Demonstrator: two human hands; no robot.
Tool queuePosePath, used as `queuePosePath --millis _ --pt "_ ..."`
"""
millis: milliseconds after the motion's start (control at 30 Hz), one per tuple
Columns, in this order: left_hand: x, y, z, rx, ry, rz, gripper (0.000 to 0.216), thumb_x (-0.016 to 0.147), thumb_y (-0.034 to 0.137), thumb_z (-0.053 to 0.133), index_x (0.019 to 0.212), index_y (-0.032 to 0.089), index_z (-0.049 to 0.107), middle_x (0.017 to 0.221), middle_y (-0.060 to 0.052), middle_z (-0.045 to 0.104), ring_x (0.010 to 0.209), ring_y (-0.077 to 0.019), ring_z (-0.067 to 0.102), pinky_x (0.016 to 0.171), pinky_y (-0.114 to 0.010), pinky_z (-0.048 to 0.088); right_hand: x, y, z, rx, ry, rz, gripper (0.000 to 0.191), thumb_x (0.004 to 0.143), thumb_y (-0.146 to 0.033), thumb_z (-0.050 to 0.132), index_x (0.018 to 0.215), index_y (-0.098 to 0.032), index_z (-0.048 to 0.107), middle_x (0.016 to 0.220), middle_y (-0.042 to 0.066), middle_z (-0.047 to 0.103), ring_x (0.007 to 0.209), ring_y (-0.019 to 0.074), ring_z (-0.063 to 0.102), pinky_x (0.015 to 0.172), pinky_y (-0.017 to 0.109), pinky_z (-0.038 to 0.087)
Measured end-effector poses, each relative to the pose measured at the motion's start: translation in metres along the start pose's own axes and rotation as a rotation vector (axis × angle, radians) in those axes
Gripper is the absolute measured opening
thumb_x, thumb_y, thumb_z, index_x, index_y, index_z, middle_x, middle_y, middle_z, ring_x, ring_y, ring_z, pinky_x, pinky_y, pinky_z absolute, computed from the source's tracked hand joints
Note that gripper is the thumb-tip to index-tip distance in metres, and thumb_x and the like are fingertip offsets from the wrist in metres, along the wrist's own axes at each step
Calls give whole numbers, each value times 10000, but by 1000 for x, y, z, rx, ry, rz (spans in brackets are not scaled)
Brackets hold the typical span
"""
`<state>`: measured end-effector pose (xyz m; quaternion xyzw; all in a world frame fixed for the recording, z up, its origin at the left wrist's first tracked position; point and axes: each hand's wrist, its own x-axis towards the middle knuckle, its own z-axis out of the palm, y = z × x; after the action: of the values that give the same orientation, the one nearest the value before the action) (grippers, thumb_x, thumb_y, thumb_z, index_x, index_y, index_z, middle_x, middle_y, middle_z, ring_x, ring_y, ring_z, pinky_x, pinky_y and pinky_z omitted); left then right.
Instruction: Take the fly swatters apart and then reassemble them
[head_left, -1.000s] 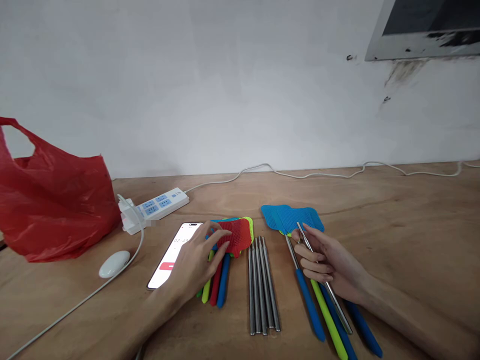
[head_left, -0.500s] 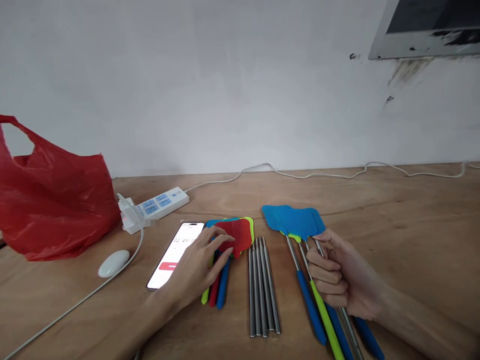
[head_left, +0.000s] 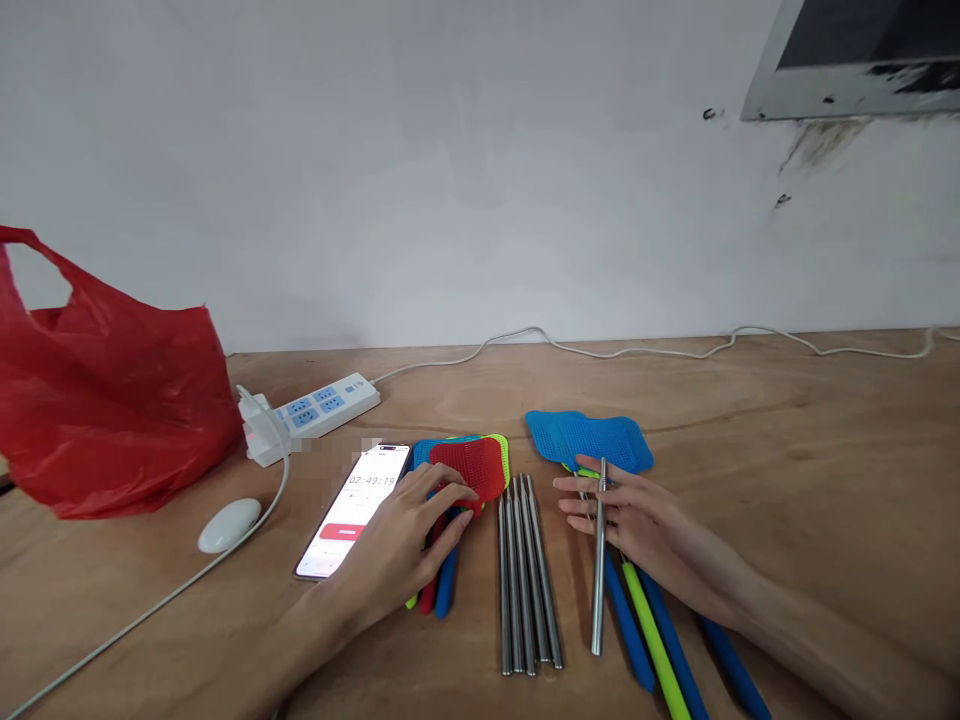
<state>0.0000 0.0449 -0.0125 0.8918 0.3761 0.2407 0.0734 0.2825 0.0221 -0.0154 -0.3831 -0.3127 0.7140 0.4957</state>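
My right hand (head_left: 637, 525) holds a loose steel rod (head_left: 598, 600) across its outstretched fingers, just right of a row of several steel rods (head_left: 529, 580) lying side by side on the wooden table (head_left: 787, 450). Under and behind that hand lie assembled fly swatters with blue mesh heads (head_left: 585, 440) and blue and green handles (head_left: 660, 640). My left hand (head_left: 401, 545) rests palm down, fingers spread, on a stack of swatters topped by a red mesh head (head_left: 472, 468).
A phone (head_left: 352, 510) showing a running timer lies left of my left hand. Further left are a white oval device (head_left: 229, 525) on a cable, a white power strip (head_left: 322, 405) and a red plastic bag (head_left: 105, 400). A white cable (head_left: 637, 350) runs along the wall.
My right hand has pulled a steel rod away from the blue swatters and carried it left toward the row of rods, its fingers unfolding from a fist. The left hand has barely moved.
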Motion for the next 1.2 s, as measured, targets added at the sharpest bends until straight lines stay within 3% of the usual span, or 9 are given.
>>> queuePosePath --millis 100,233,367,533,633,733,833,967,1200 --pt "-1 0 -1 0 -15 5 216 1020 260 440 1098 223 639 1112 -77 615 1021 -243 585 869 -394 507 -2 1 1 -81 21 -14 537 781 -235 758 1284 -218 570 1236 116 679 1137 262 655 1089 465 446" --pt "-3 1 -2 20 -47 18 213 1028 252 429 1128 220 615 1169 -91 587 1052 -251 566 898 -418 491 -2 2 -2 -189 12 -42 668 739 -340 834 1341 -266 554 1246 98 675 1164 256 645 1095 452 442" --pt "-5 3 -2 43 -93 48 204 1010 243 470 1166 222 600 1204 -98 579 1071 -263 560 917 -436 481 2 6 -11 -367 -46 -102 546 798 -423 772 1289 -252 603 1273 118 658 1097 269 673 1029 493 488" --pt "-6 7 -1 24 -148 120 185 969 244 549 1133 232 633 1198 -86 608 1111 -272 563 962 -439 455 5 10 -20 -821 -91 -405 259 963 -360 556 1175 -243 648 1260 94 650 1136 249 626 1008 481 481" --pt "-5 9 -1 -5 -190 150 130 949 239 592 1065 229 649 1197 -71 615 1128 -270 559 981 -442 431 4 10 -19 -1131 -117 -663 225 989 -233 475 1114 -260 660 1164 72 679 1126 244 592 976 477 463" --pt "-5 11 -1 -30 -212 163 108 936 228 618 1040 221 645 1200 -63 620 1135 -270 555 990 -444 412 3 11 -17 -1320 -150 -804 221 953 -141 479 1022 -245 662 981 62 700 976 244 591 853 447 472" --pt "-5 11 1 -39 -227 168 107 924 233 645 1030 220 645 1189 -56 626 1141 -272 550 1004 -448 398 3 13 -16 -1421 -180 -836 186 895 -98 538 951 -232 653 875 46 695 900 242 574 800 430 450" --pt "-5 12 2 -48 -232 172 106 921 237 658 1025 220 650 1189 -45 627 1146 -267 550 1016 -445 395 2 13 -16 -1494 -248 -822 194 835 -76 601 940 -230 653 894 28 691 923 236 568 841 437 420" --pt "-4 14 2 -57 -262 164 108 927 245 653 1032 220 659 1213 -42 641 1180 -265 549 1046 -452 398 -3 10 -12 -1493 -350 -802 205 827 -188 675 1029 -227 682 946 36 697 976 247 566 911 454 401"
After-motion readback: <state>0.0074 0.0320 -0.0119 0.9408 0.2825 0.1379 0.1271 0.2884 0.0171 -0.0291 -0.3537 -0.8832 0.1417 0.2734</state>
